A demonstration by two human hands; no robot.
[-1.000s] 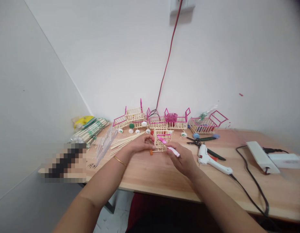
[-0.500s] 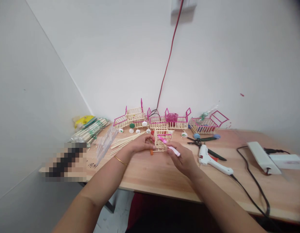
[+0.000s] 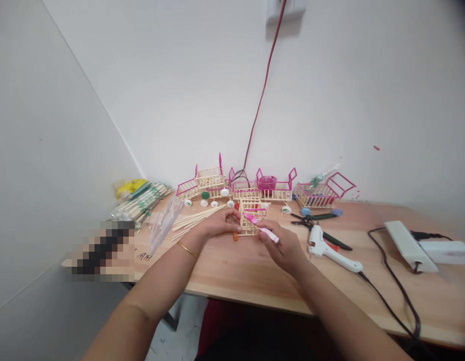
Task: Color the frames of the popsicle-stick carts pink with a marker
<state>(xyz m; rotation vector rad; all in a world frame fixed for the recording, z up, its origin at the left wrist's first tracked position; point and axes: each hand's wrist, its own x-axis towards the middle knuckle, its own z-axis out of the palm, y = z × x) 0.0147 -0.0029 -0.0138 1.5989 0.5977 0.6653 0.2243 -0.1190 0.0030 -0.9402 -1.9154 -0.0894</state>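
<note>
In the middle of the table, a small cart of thin wooden sticks point(image 3: 250, 230) stands near the row of finished-looking carts. My left hand point(image 3: 221, 223) grips its left side between thumb and fingers. My right hand point(image 3: 284, 246) is closed around a pink and white marker-like tool point(image 3: 269, 234). The tool's bright pink end lies against the cart's left part, below a magenta stick across its upper side. An orange piece point(image 3: 235, 235) shows under my left fingertips.
Stick carts with magenta edges point(image 3: 275, 193) line the wall. Loose sticks point(image 3: 196, 220) and bagged sticks point(image 3: 142, 203) lie left. Right are pliers point(image 3: 332, 238), a white glue gun point(image 3: 335, 254), its cord and a white power strip point(image 3: 410, 245).
The pink end of the tool has shifted very slightly left on the cart. Both hands keep their grips.
</note>
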